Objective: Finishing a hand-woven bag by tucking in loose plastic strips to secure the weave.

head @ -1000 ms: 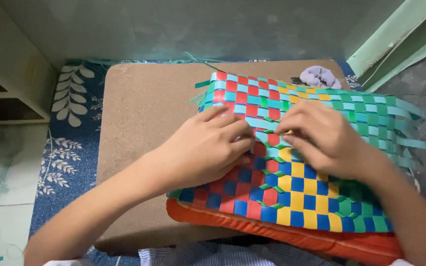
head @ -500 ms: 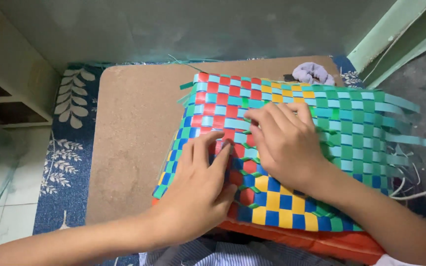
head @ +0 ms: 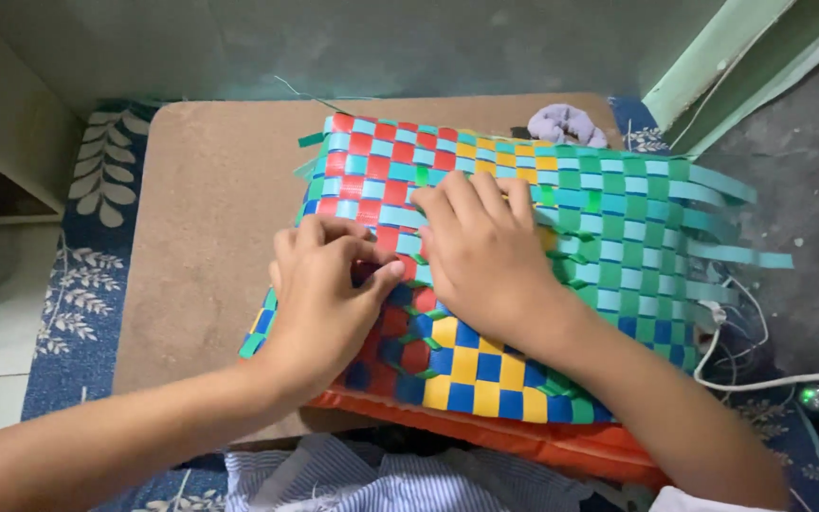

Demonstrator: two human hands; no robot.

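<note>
A woven mat (head: 609, 228) of plastic strips in red, light blue, yellow, dark blue and green lies on a brown board (head: 210, 237). My left hand (head: 324, 294) rests on the mat's near left part, fingers curled and pinching at a strip near its middle. My right hand (head: 485, 251) lies flat on the weave just right of it, fingers spread and pressing down. Loose light blue strip ends (head: 741, 256) stick out of the mat's right edge.
An orange layer (head: 523, 441) shows under the mat's near edge. A grey cloth scrap (head: 566, 123) lies at the board's far right. A blue leaf-patterned rug (head: 78, 313) lies under the board. A white cable (head: 760, 379) runs at the right. Striped cloth (head: 400, 479) is at the bottom.
The mat has moved left on the board. My left hand drew back toward me onto the mat's near left and curled its fingers; my right hand moved left with it.
</note>
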